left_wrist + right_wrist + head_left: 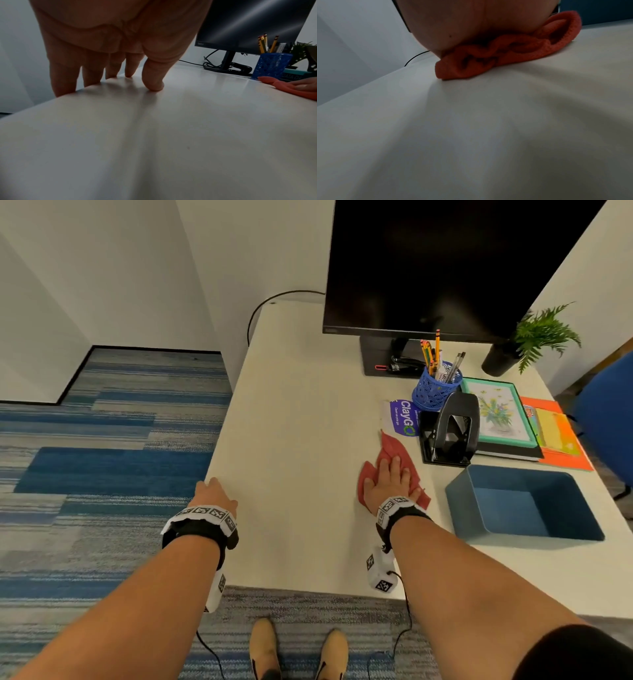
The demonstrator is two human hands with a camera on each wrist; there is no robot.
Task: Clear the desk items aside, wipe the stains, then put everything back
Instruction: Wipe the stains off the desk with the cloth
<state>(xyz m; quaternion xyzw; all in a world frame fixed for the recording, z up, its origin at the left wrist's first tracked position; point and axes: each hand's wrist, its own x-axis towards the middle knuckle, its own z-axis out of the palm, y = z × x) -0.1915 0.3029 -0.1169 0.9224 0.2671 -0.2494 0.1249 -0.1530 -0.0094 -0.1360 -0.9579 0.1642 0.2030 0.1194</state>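
Note:
A crumpled red cloth (pixel 394 451) lies on the white desk (pixel 301 412), and my right hand (pixel 390 479) presses flat on it with straight fingers. The right wrist view shows the cloth (pixel 505 54) bunched under my palm. My left hand (pixel 214 491) rests at the desk's left edge, its fingers (pixel 152 77) reaching over the rim, thumb on top, holding nothing. Pushed to the right are a blue mesh pencil cup (pixel 436 388), a black hole punch (pixel 452 429), a ClayGo card (pixel 402 417), a framed flower picture (pixel 498 412) and orange folders (pixel 555 433).
An empty blue tray (pixel 524 505) sits at the right front of the desk. A black monitor (pixel 445 261) stands at the back with a cable (pixel 274 299) trailing left. A potted fern (pixel 534 340) is at the back right, a blue chair (pixel 609 419) beyond.

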